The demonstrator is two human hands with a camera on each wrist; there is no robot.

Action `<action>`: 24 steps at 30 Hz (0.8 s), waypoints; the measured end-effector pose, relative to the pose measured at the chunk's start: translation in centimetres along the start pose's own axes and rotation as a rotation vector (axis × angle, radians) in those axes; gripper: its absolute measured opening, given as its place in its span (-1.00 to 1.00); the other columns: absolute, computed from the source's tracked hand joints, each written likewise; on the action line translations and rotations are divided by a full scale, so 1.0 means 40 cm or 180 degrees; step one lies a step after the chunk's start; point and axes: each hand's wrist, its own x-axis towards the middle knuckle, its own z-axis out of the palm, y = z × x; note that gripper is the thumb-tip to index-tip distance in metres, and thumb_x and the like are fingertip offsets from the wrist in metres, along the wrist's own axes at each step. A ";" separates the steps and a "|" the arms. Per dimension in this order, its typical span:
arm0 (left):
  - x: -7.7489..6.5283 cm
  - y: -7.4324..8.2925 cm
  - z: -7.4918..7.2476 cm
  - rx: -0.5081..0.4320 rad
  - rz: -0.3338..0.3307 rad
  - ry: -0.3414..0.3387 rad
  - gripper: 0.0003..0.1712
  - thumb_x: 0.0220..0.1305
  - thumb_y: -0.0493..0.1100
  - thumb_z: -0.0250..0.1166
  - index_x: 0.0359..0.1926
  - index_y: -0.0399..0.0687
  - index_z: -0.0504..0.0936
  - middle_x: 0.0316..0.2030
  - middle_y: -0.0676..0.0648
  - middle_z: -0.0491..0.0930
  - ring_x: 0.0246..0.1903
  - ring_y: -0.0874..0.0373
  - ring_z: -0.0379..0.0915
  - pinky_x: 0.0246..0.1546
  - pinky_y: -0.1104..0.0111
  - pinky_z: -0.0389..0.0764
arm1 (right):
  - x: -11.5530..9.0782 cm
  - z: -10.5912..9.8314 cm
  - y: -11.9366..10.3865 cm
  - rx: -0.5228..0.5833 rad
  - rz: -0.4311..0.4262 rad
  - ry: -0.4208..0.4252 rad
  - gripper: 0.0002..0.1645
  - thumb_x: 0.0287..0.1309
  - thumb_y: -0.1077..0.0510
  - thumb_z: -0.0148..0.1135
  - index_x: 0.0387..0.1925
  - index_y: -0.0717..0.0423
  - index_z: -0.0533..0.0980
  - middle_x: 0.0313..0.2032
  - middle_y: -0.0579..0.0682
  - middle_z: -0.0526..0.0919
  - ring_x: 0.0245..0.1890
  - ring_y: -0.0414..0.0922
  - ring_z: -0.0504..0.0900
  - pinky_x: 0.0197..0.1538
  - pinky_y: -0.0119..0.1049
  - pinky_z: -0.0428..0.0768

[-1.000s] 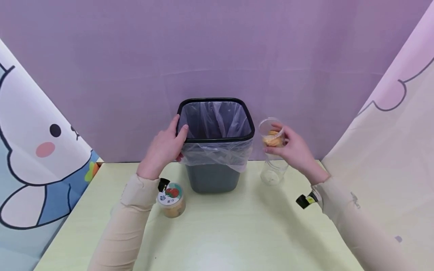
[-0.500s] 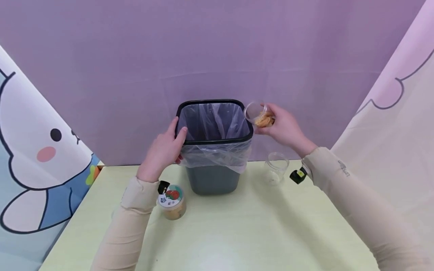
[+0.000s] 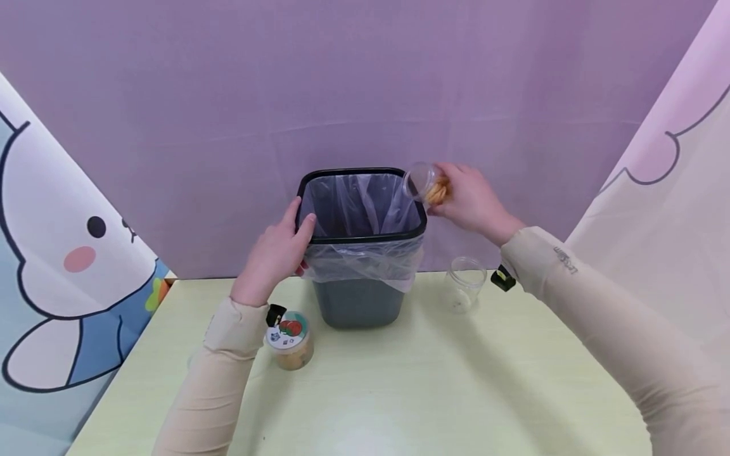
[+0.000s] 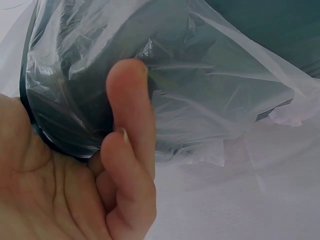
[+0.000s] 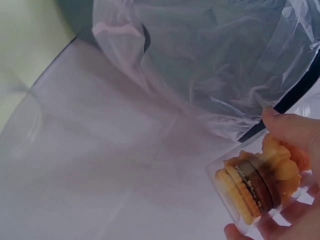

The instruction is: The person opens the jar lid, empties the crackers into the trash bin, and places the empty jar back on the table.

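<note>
A grey trash bin (image 3: 359, 304) with a black rim and a clear liner bag (image 3: 365, 259) folded over its edge stands upright at the table's back. My left hand (image 3: 275, 252) grips the bin's left rim near the front corner; in the left wrist view its fingers (image 4: 129, 110) lie against the bagged outside. My right hand (image 3: 470, 197) holds a clear plastic jar (image 3: 421, 180), tipped sideways with its mouth over the bin's right rim. Cookies (image 5: 257, 182), some yellow and one dark brown, sit at the bottom end of that jar.
A second clear jar (image 3: 466, 285) stands right of the bin. At the bin's front left, beside my left wrist, is a lidded tub (image 3: 291, 342) with a tomato picture on its lid. A purple cloth (image 3: 365, 82) hangs behind the table (image 3: 365, 392).
My right hand has lifted the cookie jar from above the other jar, carried it left to the bin's rim and tipped it over. The left hand has stayed on the rim.
</note>
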 end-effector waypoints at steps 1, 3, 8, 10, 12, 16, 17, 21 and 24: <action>0.000 0.000 0.000 0.0002 0.0001 0.0002 -0.10 0.43 0.46 -0.31 0.60 0.21 -0.25 -0.65 -0.07 0.60 -0.66 0.05 0.59 -0.34 0.14 0.53 | 0.002 -0.003 -0.004 -0.0103 -0.0035 -0.0013 0.04 -0.10 0.14 0.59 0.41 0.20 0.27 0.18 0.26 0.49 0.17 0.25 0.40 0.26 0.15 0.29; -0.001 0.000 -0.001 0.0003 0.0001 -0.0004 -0.10 0.43 0.47 -0.31 0.60 0.22 -0.25 -0.65 -0.07 0.60 -0.67 0.06 0.57 -0.35 0.14 0.53 | 0.006 -0.008 -0.010 -0.0273 -0.0085 -0.0049 0.03 -0.08 0.13 0.58 0.41 0.19 0.28 0.22 0.27 0.46 0.19 0.26 0.37 0.28 0.13 0.27; -0.004 -0.002 -0.003 0.0011 -0.0017 -0.0008 -0.08 0.40 0.50 -0.32 0.60 0.23 -0.26 -0.64 -0.07 0.60 -0.67 0.07 0.56 -0.38 0.15 0.54 | 0.008 -0.019 -0.026 -0.0561 -0.0114 -0.0165 0.00 -0.02 0.11 0.55 0.43 0.12 0.26 0.30 0.24 0.39 0.22 0.25 0.31 0.26 0.13 0.31; -0.004 -0.004 -0.003 0.0016 -0.0019 -0.0003 -0.08 0.40 0.50 -0.32 0.60 0.23 -0.26 -0.64 -0.07 0.60 -0.67 0.07 0.56 -0.38 0.15 0.53 | 0.009 -0.022 -0.032 -0.0643 -0.0119 -0.0199 0.00 0.00 0.10 0.54 0.44 0.10 0.25 0.30 0.24 0.38 0.22 0.25 0.30 0.26 0.14 0.33; -0.003 -0.005 -0.003 0.0018 -0.0016 0.0007 -0.07 0.40 0.51 -0.32 0.60 0.24 -0.26 -0.64 -0.07 0.60 -0.67 0.07 0.56 -0.39 0.16 0.53 | 0.011 -0.024 -0.036 -0.0700 -0.0132 -0.0207 -0.01 0.00 0.11 0.53 0.44 0.09 0.25 0.30 0.24 0.39 0.22 0.26 0.30 0.26 0.16 0.34; -0.001 -0.007 -0.004 0.0045 -0.0009 0.0017 -0.07 0.40 0.51 -0.33 0.60 0.24 -0.26 -0.64 -0.07 0.60 -0.67 0.07 0.56 -0.41 0.16 0.53 | 0.014 -0.025 -0.041 -0.0793 -0.0182 -0.0192 -0.02 -0.01 0.12 0.53 0.42 0.09 0.27 0.28 0.25 0.40 0.22 0.27 0.31 0.25 0.17 0.35; 0.000 -0.007 -0.005 0.0051 -0.0008 0.0017 -0.07 0.39 0.51 -0.33 0.60 0.24 -0.26 -0.64 -0.06 0.60 -0.67 0.07 0.56 -0.41 0.16 0.53 | 0.014 -0.025 -0.043 -0.0811 -0.0201 -0.0185 -0.02 -0.02 0.12 0.54 0.42 0.10 0.28 0.27 0.25 0.40 0.22 0.28 0.31 0.24 0.17 0.35; 0.001 -0.009 -0.005 0.0064 -0.0009 0.0012 -0.07 0.40 0.51 -0.33 0.60 0.24 -0.26 -0.64 -0.06 0.60 -0.66 0.06 0.57 -0.42 0.15 0.52 | 0.015 -0.023 -0.044 -0.0902 -0.0300 -0.0152 -0.03 -0.02 0.14 0.54 0.41 0.11 0.29 0.26 0.25 0.42 0.21 0.29 0.32 0.23 0.18 0.36; 0.001 -0.011 -0.004 0.0065 -0.0022 0.0016 -0.07 0.40 0.51 -0.33 0.60 0.23 -0.25 -0.64 -0.06 0.60 -0.66 0.05 0.57 -0.41 0.15 0.52 | 0.015 -0.019 -0.044 -0.0976 -0.0407 -0.0086 -0.04 -0.03 0.14 0.54 0.40 0.12 0.31 0.23 0.25 0.44 0.19 0.30 0.34 0.21 0.19 0.38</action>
